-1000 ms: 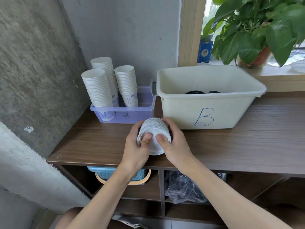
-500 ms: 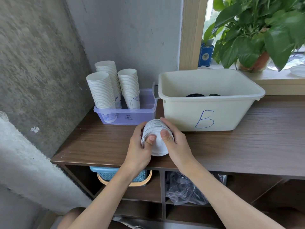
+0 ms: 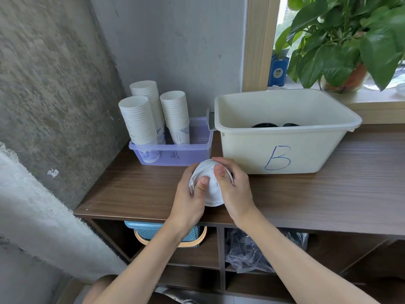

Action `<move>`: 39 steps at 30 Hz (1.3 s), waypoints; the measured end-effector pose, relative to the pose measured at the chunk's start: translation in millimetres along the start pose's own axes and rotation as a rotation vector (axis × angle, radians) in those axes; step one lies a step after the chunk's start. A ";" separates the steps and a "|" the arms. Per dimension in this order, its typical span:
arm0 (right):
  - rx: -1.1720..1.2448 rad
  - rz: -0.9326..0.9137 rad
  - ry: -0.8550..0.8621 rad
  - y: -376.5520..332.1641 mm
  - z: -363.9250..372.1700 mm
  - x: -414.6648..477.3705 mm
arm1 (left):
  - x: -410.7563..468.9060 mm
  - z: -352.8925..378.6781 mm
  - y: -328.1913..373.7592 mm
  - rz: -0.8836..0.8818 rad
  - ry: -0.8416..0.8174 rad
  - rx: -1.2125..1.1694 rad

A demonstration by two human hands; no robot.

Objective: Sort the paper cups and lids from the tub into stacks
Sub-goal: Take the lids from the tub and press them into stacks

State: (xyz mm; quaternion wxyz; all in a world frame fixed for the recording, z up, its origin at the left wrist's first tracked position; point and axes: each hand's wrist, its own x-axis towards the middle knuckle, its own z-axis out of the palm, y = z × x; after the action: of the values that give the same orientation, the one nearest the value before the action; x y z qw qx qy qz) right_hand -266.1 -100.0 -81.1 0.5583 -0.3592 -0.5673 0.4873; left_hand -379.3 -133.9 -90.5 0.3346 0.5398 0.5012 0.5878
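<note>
Dark wood surface [image 3: 328, 194] against a bare grey wall [image 3: 175, 40], with a leafy pot plant [image 3: 341, 40] up on the window ledge at the right. And here is the action, front and centre: the left hand [image 3: 188, 198] and the right hand [image 3: 236, 187] both wrap a nested stack of white paper cups [image 3: 211, 187], fingers curled round its sides and a thumb from each pressed on the near cup. The held stack is just above the surface, tipped over, with its base towards the person and its mouths pointing away.

That long axis runs straight at the purple tray [image 3: 197, 154], which sits just beyond the hands and slightly to their left, so the left hand is the nearer one. My read is that the stack must swing upright before it goes into the bare right-hand part of the tray.

Now the count! Three cup stacks already stand in the tray: front left [image 3: 138, 119], back [image 3: 146, 95] and right [image 3: 176, 115]. One more is in the hands. The cream tub [image 3: 241, 154], marked B, is just right of the tray, and only two dark lid rims peek over its edge: one [image 3: 265, 125], two [image 3: 290, 124]. Whether more lie beneath them, I cannot tell.
</note>
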 end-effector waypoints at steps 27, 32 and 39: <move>-0.139 0.018 -0.068 3.0 -11.8 0.2 | 7.9 0.6 2.0 0.014 0.051 0.200; -0.102 -0.024 -0.078 5.1 -7.5 4.1 | 6.7 3.6 3.5 0.023 0.093 0.185; -0.154 -0.066 -0.029 2.9 -3.7 6.5 | 7.0 6.2 3.7 0.020 0.129 0.179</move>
State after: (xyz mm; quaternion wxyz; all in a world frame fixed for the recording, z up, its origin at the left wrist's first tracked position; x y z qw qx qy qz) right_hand -263.7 -92.4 -82.3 0.5364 -0.3751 -0.6228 0.4285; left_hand -374.1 -127.0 -85.4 0.2461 0.5334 0.5667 0.5777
